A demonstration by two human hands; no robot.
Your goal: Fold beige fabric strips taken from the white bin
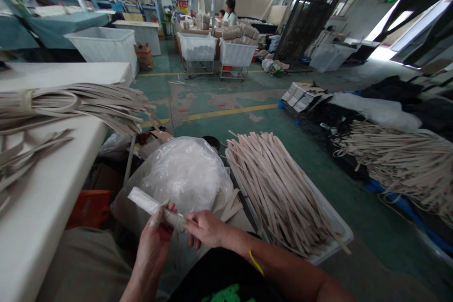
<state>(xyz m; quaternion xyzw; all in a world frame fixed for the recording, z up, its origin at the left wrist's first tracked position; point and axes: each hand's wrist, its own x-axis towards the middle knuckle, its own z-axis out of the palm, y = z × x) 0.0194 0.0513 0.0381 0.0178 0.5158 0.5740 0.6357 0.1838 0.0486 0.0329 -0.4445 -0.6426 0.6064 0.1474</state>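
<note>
A narrow, flat white bundle (143, 200), shiny along its far part, is gripped by my left hand (157, 233), with the thumb on top. At its near end, the fingers of my right hand (208, 229) are closed on something thin and pale that may be a band; its kind cannot be made out. Just beyond both hands, a large clear plastic bag (191, 165) full of white material bulges up. To the right, long beige fabric strips (276, 188) lie in a white plastic tray (339, 231).
A white table (81, 160) on my left bears a tied bundle of beige strips (71, 104). An orange bag (88, 210) is below it. More strips (399, 165) are piled at the right. Farther back are white carts (237, 54) and people at work.
</note>
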